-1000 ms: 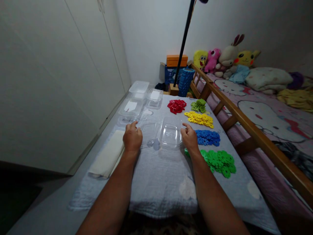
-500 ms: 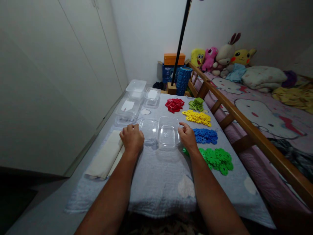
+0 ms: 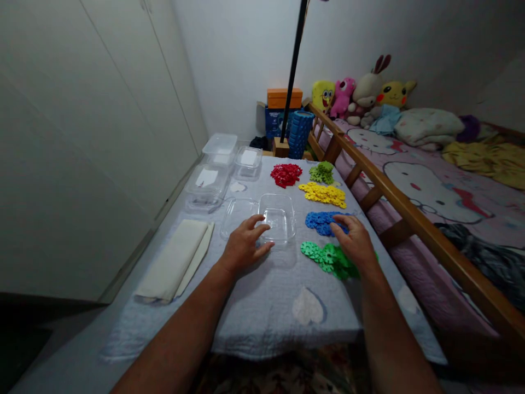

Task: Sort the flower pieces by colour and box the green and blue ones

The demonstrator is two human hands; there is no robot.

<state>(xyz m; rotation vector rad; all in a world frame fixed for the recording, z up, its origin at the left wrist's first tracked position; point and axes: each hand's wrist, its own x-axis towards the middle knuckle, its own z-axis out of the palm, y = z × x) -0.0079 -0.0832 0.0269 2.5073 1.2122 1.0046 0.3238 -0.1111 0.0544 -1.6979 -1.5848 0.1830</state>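
Note:
A clear plastic container [image 3: 288, 224] stands with its lid side, a clear plastic lid [image 3: 235, 210], lying against it on the left. My left hand [image 3: 248, 241], fingers spread, is at the container's near left side, partly over the lid; whether it touches is hard to tell. Over the right end of the blue flower-shaped plastic pieces [image 3: 322, 223] hovers my right hand [image 3: 355, 238], thumb and fingers apart and nothing between them. Beneath that hand and wrist, green flower-shaped pieces [image 3: 328, 257] are partly hidden.
Yellow pieces [image 3: 324, 194], red pieces [image 3: 286, 175] and light green pieces [image 3: 322, 172] lie in piles farther back. Several clear containers [image 3: 209, 178] stand at the back left. A folded cream cloth [image 3: 172, 262] lies left. A wooden bed rail [image 3: 381, 191] borders the table's right side.
My left hand has moved right, from the lid's left edge to the container, and its fingers have spread. My right hand has left the container's right side for the blue pieces.

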